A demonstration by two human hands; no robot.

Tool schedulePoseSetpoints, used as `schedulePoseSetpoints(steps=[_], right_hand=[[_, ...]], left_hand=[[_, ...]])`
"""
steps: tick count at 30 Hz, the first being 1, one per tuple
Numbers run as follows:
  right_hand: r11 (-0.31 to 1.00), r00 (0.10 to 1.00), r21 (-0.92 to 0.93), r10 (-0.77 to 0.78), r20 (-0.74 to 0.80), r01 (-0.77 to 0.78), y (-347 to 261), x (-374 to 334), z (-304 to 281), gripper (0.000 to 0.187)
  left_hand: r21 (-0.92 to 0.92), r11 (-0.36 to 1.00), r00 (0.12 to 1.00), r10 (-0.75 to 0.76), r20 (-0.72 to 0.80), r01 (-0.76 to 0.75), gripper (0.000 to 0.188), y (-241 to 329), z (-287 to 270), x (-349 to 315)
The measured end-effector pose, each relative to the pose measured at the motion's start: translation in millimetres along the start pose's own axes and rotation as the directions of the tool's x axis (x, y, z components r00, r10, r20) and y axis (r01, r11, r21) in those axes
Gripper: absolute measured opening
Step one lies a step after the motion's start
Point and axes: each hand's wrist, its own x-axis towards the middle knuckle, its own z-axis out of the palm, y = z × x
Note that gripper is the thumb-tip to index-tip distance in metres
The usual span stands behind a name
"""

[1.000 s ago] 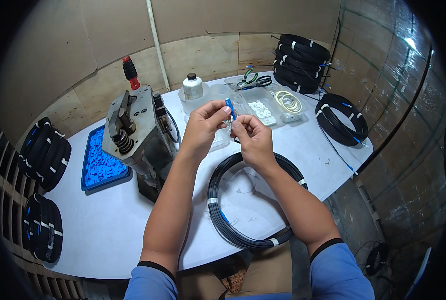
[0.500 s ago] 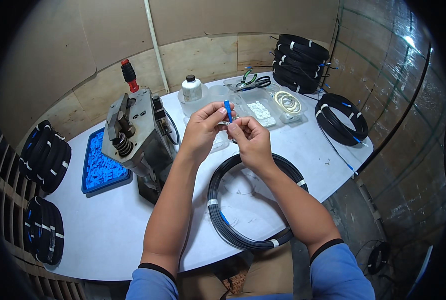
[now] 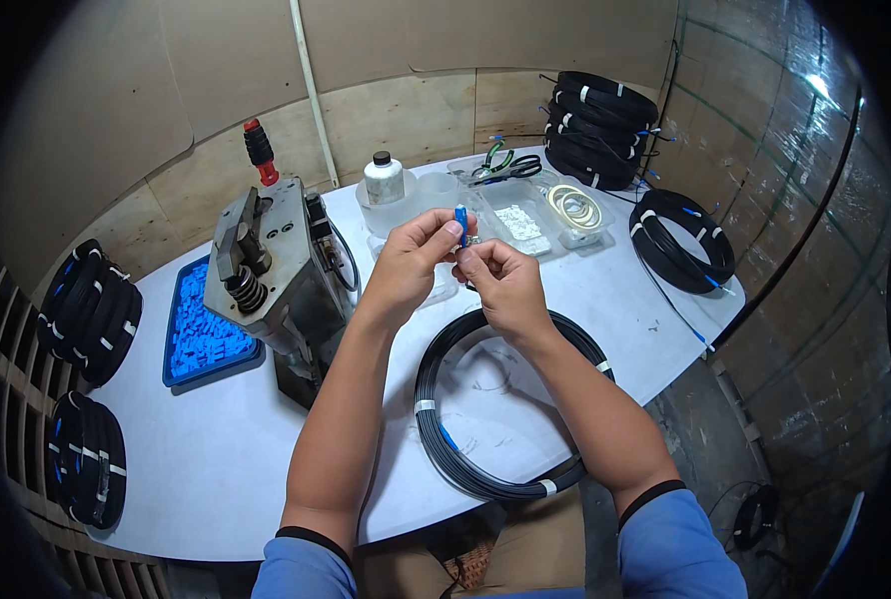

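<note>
Above the middle of the table, my left hand [image 3: 411, 257] pinches a small blue cable connector [image 3: 461, 224] between thumb and fingers, its tip pointing up and away from me. My right hand [image 3: 506, 287] is closed just below the connector's lower end, fingertips almost meeting those of the left; what it grips is hidden by the fingers. Under my right forearm a coil of black cable [image 3: 427, 377] lies flat, tied with white bands, with a blue piece on its inner left side.
A metal hand press [image 3: 284, 235] stands left, beside a blue tray [image 3: 209, 377] of small blue parts. Behind my hands are a white bottle [image 3: 384, 182], clear trays with white parts [image 3: 518, 222], and scissors [image 3: 510, 170]. Black cable coils [image 3: 600, 130] are stacked back right; more hang left.
The blue connector now stands slightly more upright, and less of it shows near the right fingertips. Both hands have shifted only a little; the coil has stayed put.
</note>
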Motion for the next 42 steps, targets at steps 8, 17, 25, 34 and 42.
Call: schedulePoseSetpoints(steps=[8, 17, 25, 34, 42], right_hand=[[0.998, 0.999, 0.061, 0.014, 0.034, -0.016, -0.2, 1.9, -1.9, 0.016], [0.999, 1.0, 0.052, 0.003, 0.014, -0.003, -1.6, 1.4, -2.2, 0.016], [0.999, 1.0, 0.053, 0.008, 0.02, -0.009, -4.3, 0.7, -1.1, 0.017], [0.999, 1.0, 0.049, 0.013, 0.029, -0.014, -1.5, 1.1, -1.8, 0.017], [0.999, 0.999, 0.045, 0.01, 0.035, -0.012, -3.8, 3.1, -4.5, 0.016]], left_hand=[[-0.039, 0.999, 0.999, 0.002, 0.034, -0.001, 0.024, -0.8, -1.7, -0.3], [-0.058, 0.998, 1.0, 0.006, 0.025, -0.005, 0.026, -0.8, -0.3, 0.2], [-0.02, 1.0, 1.0, -0.016, 0.014, 0.016, 0.025, 1.9, -0.1, -0.4], [-0.019, 0.999, 0.999, -0.04, 0.019, 0.04, 0.024, 2.8, -2.0, -1.1], [-0.037, 0.999, 1.0, -0.024, 0.002, 0.024, 0.021, 0.6, -2.5, -0.8]])
